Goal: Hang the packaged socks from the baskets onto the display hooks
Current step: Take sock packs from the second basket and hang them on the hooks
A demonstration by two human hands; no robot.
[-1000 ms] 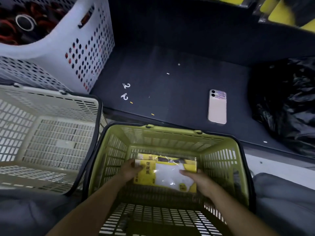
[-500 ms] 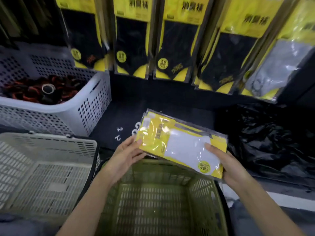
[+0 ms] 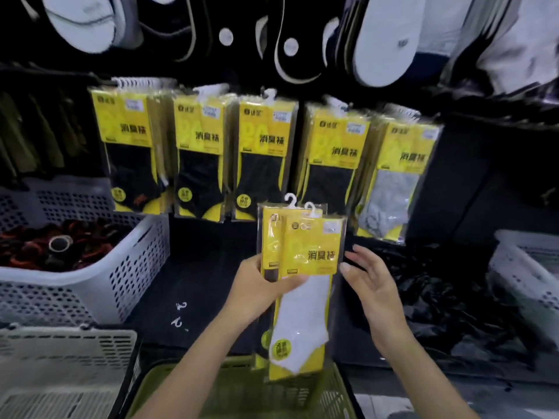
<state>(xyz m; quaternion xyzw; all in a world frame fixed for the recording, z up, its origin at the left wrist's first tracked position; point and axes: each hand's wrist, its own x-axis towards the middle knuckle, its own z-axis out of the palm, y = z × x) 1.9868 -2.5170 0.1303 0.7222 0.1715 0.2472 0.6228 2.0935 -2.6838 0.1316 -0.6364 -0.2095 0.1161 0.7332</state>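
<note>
two sock packs [image 3: 305,252] stand upright in the air near the frame's centre, one overlapping the other, each with a small white hook [image 3: 291,201] at its 12 o'clock end. the front pack shows a white sock under a yellow card; the back one is mostly hidden. the left hand [image 3: 260,291] grips them from 9 o'clock, its fingers clamped on the stack with the thumb across the front card. the right hand [image 3: 373,282] is at the packs' 3 o'clock, fingers [image 3: 360,255] straight and spread apart; whether they touch the wrapper i cannot tell. at the packs' 12 o'clock a row of five hanging packs [image 3: 263,158] fills the display, four with dark socks and a grey one [image 3: 393,189] at the 3 o'clock end. at 6 o'clock a green basket [image 3: 272,394] sits under the packs' lower ends. a beige basket [image 3: 66,343] is at 8 o'clock, a white basket [image 3: 99,285] of dark and red items at 9 o'clock. two loose white hooks [image 3: 181,313] lie on the dark worktop [image 3: 196,282] at the packs' 7 o'clock. black plastic sheeting [image 3: 447,303] is at 3 o'clock.
</note>
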